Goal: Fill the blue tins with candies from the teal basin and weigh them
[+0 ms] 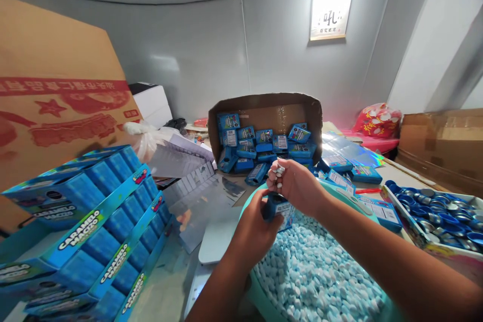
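Observation:
My left hand point(253, 231) is closed around a small blue box point(279, 210), held over a teal basin point(245, 206) full of pale blue and white candies point(313, 276). My right hand point(296, 183) is just above the box, fingers pinched on a few small white candies point(279, 168). Both forearms reach in from the bottom of the view.
An open cardboard carton point(266, 108) with several small blue boxes lies behind the basin. Blue display cartons marked "Caramelo Macizo" point(86, 226) are stacked at left. A tray of blue and silver caps point(439, 211) is at right. A big cardboard box point(49, 85) stands far left.

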The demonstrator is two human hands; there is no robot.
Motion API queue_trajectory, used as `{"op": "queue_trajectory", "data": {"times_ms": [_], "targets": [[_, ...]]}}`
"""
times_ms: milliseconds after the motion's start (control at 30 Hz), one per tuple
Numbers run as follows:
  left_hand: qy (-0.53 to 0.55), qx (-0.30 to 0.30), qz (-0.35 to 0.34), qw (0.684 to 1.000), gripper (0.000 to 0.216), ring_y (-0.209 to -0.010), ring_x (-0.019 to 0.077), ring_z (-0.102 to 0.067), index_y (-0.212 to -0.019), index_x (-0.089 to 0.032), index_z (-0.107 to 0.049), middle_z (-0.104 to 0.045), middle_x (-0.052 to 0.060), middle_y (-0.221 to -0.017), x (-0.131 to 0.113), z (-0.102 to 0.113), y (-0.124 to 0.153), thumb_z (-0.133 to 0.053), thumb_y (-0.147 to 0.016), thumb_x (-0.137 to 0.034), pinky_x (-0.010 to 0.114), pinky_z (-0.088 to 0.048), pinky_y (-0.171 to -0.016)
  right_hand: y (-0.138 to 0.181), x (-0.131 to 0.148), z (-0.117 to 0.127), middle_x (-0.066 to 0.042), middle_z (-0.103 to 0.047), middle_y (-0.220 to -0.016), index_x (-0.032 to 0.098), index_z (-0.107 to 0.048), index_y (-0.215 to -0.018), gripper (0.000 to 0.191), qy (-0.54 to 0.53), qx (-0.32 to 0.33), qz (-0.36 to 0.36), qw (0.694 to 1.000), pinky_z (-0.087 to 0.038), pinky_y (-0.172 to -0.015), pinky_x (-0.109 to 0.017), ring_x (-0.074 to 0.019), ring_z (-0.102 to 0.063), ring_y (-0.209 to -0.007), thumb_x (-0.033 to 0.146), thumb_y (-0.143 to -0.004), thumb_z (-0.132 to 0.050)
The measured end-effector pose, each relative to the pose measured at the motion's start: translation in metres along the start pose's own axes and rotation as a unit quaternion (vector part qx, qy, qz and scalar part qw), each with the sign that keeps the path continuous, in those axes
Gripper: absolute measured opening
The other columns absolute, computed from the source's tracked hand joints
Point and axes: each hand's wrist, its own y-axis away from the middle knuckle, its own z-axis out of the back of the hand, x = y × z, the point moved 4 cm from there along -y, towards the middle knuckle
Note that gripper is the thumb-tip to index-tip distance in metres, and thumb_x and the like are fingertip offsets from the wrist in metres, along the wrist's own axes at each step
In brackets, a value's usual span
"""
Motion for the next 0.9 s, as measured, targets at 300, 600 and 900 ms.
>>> {"op": "queue_trajectory", "data": {"times_ms": [300,600,900], "targets": [[0.003,0.002,-0.013,1.0,0.048,-0.088,0.0185,-0.067,-0.122,-0.021,-0.05,-0.069,0.004,-0.097,0.0056,0.0,-0.0018,-0.064,-0.077,-0.013,0.03,-0.051,-0.078,-0.0005,-0.0023,-0.0006,0.001,-0.047,-0.064,0.018,-0.057,-0.069,0.02,-0.005,-0.006,-0.014,1.0,-0.038,-0.064,-0.027,-0.013,-0.043,-0.059,0.032,-0.083,-0.061],[-0.007,0.002,0.024,1.0,0.043,-0.081,0.0179,-0.066,-0.118,-0.022,-0.051,-0.068,0.001,-0.089,-0.0002,-0.0011,-0.0011,-0.063,-0.077,-0.013,0.029,-0.05,-0.071,0.0016,0.001,-0.0037,0.001,-0.052,-0.065,0.018,-0.054,-0.067,0.026,0.011,0.003,-0.013,1.0,-0.04,-0.069,-0.03,-0.0143,-0.05,-0.062,0.038,-0.081,-0.063],[-0.034,-0.007,0.032,0.999,0.039,-0.079,0.0165,-0.065,-0.113,-0.022,-0.053,-0.067,-0.001,-0.088,-0.0029,0.0001,-0.0017,-0.062,-0.076,-0.013,0.028,-0.048,-0.071,0.0011,0.0005,-0.0036,0.0,-0.056,-0.066,0.019,-0.055,-0.066,0.029,0.022,0.014,-0.007,1.0,-0.043,-0.073,-0.032,-0.0155,-0.053,-0.065,0.042,-0.082,-0.064]]}}
